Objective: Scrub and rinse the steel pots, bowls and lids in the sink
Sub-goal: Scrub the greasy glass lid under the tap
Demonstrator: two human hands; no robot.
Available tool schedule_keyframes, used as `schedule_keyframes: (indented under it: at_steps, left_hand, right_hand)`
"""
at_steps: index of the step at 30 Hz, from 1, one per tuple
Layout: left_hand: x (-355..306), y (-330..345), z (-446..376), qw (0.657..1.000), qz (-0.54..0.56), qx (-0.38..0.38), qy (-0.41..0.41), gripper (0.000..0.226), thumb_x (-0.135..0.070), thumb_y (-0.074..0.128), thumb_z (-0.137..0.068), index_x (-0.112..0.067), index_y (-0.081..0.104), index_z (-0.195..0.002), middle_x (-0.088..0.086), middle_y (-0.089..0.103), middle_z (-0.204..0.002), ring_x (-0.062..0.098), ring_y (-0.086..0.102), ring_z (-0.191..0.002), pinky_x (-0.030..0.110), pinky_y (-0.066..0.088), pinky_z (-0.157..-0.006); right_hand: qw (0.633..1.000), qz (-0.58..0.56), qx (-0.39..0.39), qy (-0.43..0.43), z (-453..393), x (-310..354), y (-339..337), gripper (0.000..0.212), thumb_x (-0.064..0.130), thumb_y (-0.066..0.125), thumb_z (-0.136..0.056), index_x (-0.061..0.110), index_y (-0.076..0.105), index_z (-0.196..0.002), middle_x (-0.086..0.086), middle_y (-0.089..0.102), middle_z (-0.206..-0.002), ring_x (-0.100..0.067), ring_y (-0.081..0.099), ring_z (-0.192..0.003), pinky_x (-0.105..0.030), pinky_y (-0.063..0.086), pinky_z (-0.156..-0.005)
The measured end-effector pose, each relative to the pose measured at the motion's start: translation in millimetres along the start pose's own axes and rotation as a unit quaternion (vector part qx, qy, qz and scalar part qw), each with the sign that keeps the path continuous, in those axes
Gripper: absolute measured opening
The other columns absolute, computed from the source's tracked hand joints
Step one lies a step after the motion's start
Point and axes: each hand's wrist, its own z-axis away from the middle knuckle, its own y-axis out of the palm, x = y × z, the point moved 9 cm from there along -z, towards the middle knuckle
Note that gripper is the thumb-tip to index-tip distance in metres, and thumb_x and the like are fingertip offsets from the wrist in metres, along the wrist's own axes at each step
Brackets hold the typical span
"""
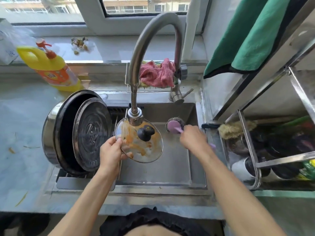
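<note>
Lid: the glass lid [141, 142] with a dark knob [145, 133] was held tilted over the sink [170, 167], under the tap head [135, 116]; orange sauce streaked most of its top, so it looked barely rinsed.
Left hand: the left hand [111, 152] gripped the lid by its near-left rim, thumb on top.
Right hand: the right hand [192, 138] was clenched round the pink handle of a scrubbing brush [174, 126], which was apart from the lid, to its right.
Water: a thin spray fell on the lid's left side.
Pot: a big steel pot [51, 133] lay tipped on the rack left of the sink, a dark round lid [92, 133] leaning in it; whether either was washed, I could not tell.
Progress: probably early to middling; this lid needed scrubbing.
Around: yellow detergent bottle [51, 67] on the counter, pink cloth [157, 74] behind the tap.
</note>
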Motion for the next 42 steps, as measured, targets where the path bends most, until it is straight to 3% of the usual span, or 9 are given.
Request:
schedule_keyframes:
  at_steps: [5, 10, 14, 17, 20, 27, 32, 39, 42]
  left_hand:
    - [-7.0, 3.6, -4.4, 1.000, -0.008, -0.008, 0.006, 0.025, -0.011, 0.046, -0.107, -0.009, 0.069, -0.100, 0.005, 0.075, -0.084, 0.015, 0.073, -0.071, 0.037, 0.062, -0.060]
    - [-4.9, -0.8, -6.1, 1.000, -0.014, -0.026, 0.001, 0.025, -0.012, 0.046, -0.107, -0.013, 0.070, -0.099, -0.002, 0.071, -0.076, 0.013, 0.069, -0.069, 0.038, 0.058, -0.062]
    - [1.6, -14.3, -11.7, 0.997, -0.047, -0.062, 0.029, 0.023, -0.021, 0.049, -0.106, -0.020, 0.071, -0.100, -0.002, 0.071, -0.085, 0.019, 0.066, -0.081, 0.037, 0.056, -0.067]
    - [3.1, -14.7, -10.8, 0.993, -0.074, -0.081, 0.053, 0.024, -0.028, 0.051, -0.102, -0.027, 0.073, -0.093, -0.004, 0.075, -0.092, 0.025, 0.070, -0.094, 0.049, 0.057, -0.085]
    - [-5.3, -4.3, -2.8, 0.989, -0.095, -0.083, 0.073, 0.033, -0.021, 0.051, -0.103, -0.026, 0.071, -0.078, -0.007, 0.071, -0.078, 0.019, 0.066, -0.081, 0.048, 0.056, -0.082]
    - [-13.7, -11.9, -5.0, 0.988, -0.079, -0.097, 0.089, 0.031, -0.015, 0.049, -0.102, 0.000, 0.067, -0.081, 0.001, 0.061, -0.073, 0.013, 0.055, -0.070, 0.034, 0.047, -0.070]
    - [-27.0, -15.1, -8.5, 0.986, -0.095, -0.098, 0.095, 0.034, -0.013, 0.050, -0.102, -0.008, 0.068, -0.074, -0.001, 0.061, -0.071, 0.006, 0.053, -0.063, 0.017, 0.045, -0.057]
    - [-19.0, -2.4, -22.8, 0.989, -0.096, -0.087, 0.068, 0.033, -0.017, 0.052, -0.099, 0.003, 0.062, -0.075, 0.006, 0.054, -0.069, 0.020, 0.049, -0.067, 0.035, 0.042, -0.066]
    - [-17.8, 2.0, -24.1, 0.991, -0.094, -0.073, 0.064, 0.036, -0.020, 0.050, -0.099, 0.009, 0.058, -0.079, 0.006, 0.049, -0.070, 0.019, 0.043, -0.067, 0.033, 0.036, -0.064]
  right_hand:
    - [0.993, 0.097, -0.035, -0.058, -34.7, 45.1, -34.9, 0.033, 0.031, 0.047, -0.100, 0.006, 0.062, -0.115, -0.017, 0.066, -0.112, -0.037, 0.064, -0.101, -0.036, 0.048, -0.072]
    - [0.990, -0.042, 0.040, -0.132, -33.5, 70.3, -9.4, 0.018, 0.029, 0.053, -0.094, 0.016, 0.056, -0.106, -0.010, 0.063, -0.099, -0.027, 0.060, -0.081, -0.039, 0.052, -0.068]
    - [0.972, -0.153, -0.003, -0.180, -6.0, 76.9, -0.4, 0.023, 0.033, 0.047, -0.098, 0.024, 0.066, -0.106, -0.008, 0.069, -0.092, -0.033, 0.061, -0.085, -0.045, 0.052, -0.074]
    - [0.961, -0.151, -0.021, -0.229, 24.9, 90.6, 10.2, 0.025, 0.038, 0.045, -0.099, 0.029, 0.065, -0.111, -0.007, 0.069, -0.091, -0.034, 0.061, -0.086, -0.043, 0.052, -0.072]
    - [0.949, -0.079, -0.034, -0.303, 48.8, 106.8, 21.5, 0.028, 0.029, 0.045, -0.099, 0.033, 0.060, -0.123, -0.005, 0.057, -0.082, -0.037, 0.060, -0.082, -0.041, 0.050, -0.066]
    - [0.952, -0.009, -0.060, -0.301, 46.5, 107.1, 20.9, 0.042, 0.019, 0.044, -0.097, 0.035, 0.047, -0.136, -0.009, 0.058, -0.088, -0.039, 0.061, -0.077, -0.038, 0.038, -0.060]
    - [0.958, -0.013, -0.073, -0.279, 34.7, 101.3, 17.0, 0.040, 0.018, 0.043, -0.097, 0.029, 0.047, -0.136, -0.008, 0.055, -0.085, -0.037, 0.062, -0.076, -0.041, 0.047, -0.062]
    - [0.945, 0.020, -0.051, -0.323, 47.0, 108.2, 23.9, 0.048, 0.018, 0.044, -0.096, 0.037, 0.043, -0.140, -0.006, 0.056, -0.089, -0.036, 0.059, -0.074, -0.038, 0.040, -0.059]
    - [0.967, 0.012, -0.063, -0.246, 25.9, 85.3, 13.8, 0.044, 0.016, 0.042, -0.098, 0.032, 0.044, -0.139, -0.010, 0.060, -0.094, -0.038, 0.062, -0.081, -0.039, 0.039, -0.062]
